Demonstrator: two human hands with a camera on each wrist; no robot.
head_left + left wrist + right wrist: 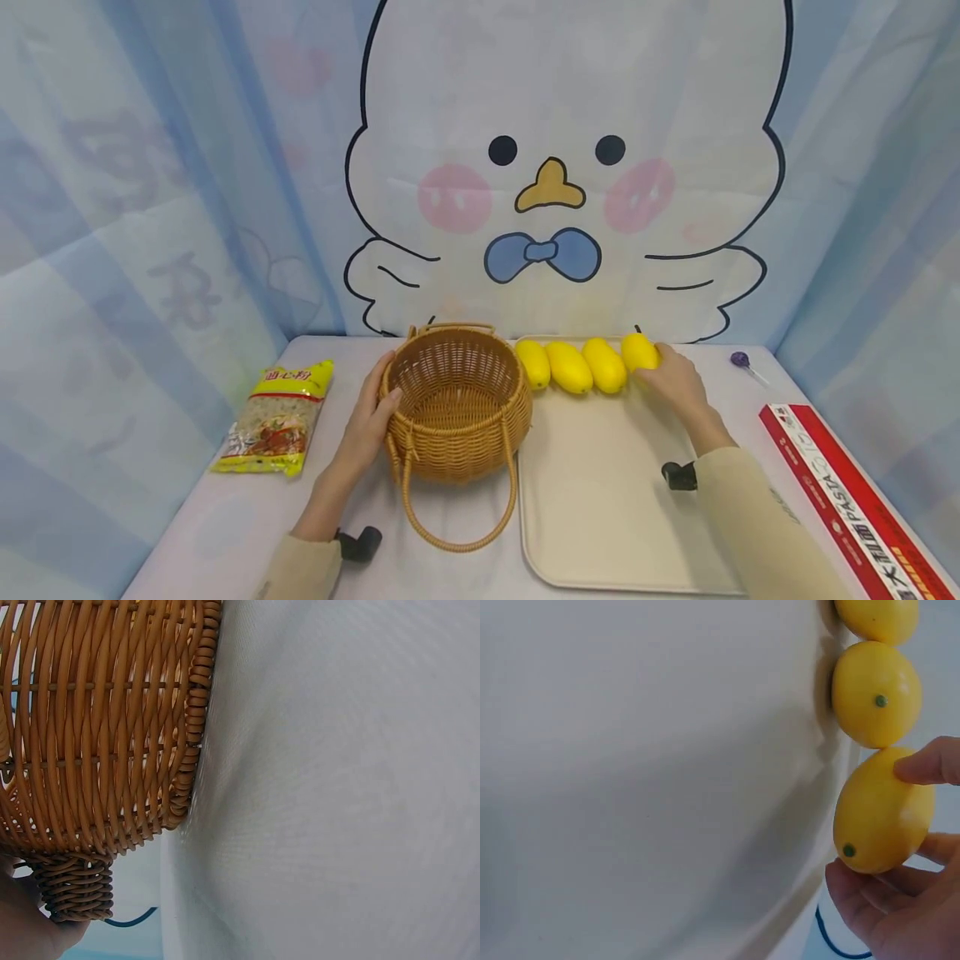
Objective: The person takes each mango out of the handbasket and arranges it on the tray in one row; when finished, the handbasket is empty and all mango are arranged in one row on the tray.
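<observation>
A round wicker basket [457, 450] stands left of the tray, its mouth up and one loop handle folded down toward the front. My left hand [369, 421] holds the basket's left side, thumb at the rim; in the left wrist view part of that hand [34, 926] shows beside a woven piece of the basket [97, 727]. With thumb and fingers my right hand [675, 385] grips the rightmost yellow mango [637, 352] at the tray's far right. The right wrist view shows that mango [881, 814] tilted against its neighbour [877, 690]. Several mangoes line the tray's far edge.
The cream tray [607, 492] lies right of the basket. A yellow food packet [276, 417] is at the left, a purple lollipop [740, 360] at the far right, and a red pasta box [847, 500] along the right edge. Curtains surround the table.
</observation>
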